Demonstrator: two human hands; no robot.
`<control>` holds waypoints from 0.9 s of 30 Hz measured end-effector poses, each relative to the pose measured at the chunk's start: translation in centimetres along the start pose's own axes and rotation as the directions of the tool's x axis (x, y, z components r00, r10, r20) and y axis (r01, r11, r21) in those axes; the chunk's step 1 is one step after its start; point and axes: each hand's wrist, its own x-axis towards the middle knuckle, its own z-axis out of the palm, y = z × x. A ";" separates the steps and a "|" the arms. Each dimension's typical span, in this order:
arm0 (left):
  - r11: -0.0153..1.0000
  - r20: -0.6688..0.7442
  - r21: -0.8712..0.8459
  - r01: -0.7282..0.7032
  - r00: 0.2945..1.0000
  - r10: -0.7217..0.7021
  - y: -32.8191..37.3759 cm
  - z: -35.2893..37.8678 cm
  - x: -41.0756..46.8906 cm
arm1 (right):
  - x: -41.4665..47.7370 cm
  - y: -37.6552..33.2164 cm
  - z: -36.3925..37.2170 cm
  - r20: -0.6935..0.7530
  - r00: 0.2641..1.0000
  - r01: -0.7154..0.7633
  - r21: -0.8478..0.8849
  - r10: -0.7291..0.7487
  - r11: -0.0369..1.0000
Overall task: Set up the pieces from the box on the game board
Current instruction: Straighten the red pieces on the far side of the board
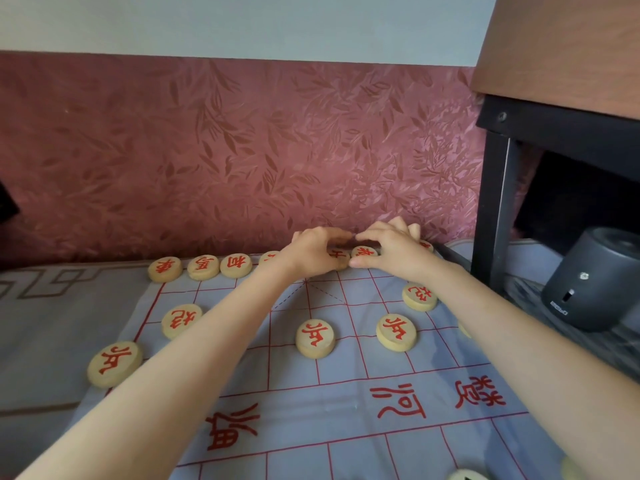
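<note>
A pale cloth game board [346, 403] with red grid lines lies on the bed. Round wooden pieces with red characters stand on it: a back row [202, 267], two on the second row [181, 320], and a row of soldiers [315, 337]. My left hand [311, 252] reaches to the far edge, its fingers curled round a back-row piece [337, 256]. Beside it, my right hand [391, 247] pinches the neighbouring piece [364, 252] between thumb and fingers. The box is out of view.
A red leaf-patterned wall covering [242, 150] rises right behind the board. A black-framed table [498, 188] stands at the right, with a dark cylindrical device [592, 278] under it. Parts of two more pieces [467, 475] show at the bottom edge.
</note>
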 end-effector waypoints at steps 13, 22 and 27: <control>0.997 -0.085 0.072 0.002 0.996 0.005 -0.5 0.4 -0.4 | 0.0 0.0 -0.4 0.017 0.999 -0.032 -0.021 0.033 0.999; 0.984 -0.160 0.178 -0.007 0.986 0.036 -0.4 0.8 -0.7 | -0.3 -0.2 -0.2 -0.015 0.999 -0.032 -0.010 0.032 0.999; 0.988 -0.148 0.157 0.004 0.989 0.019 -0.6 0.5 -0.9 | -0.7 -0.2 -0.4 -0.001 1.000 -0.032 0.012 0.032 0.999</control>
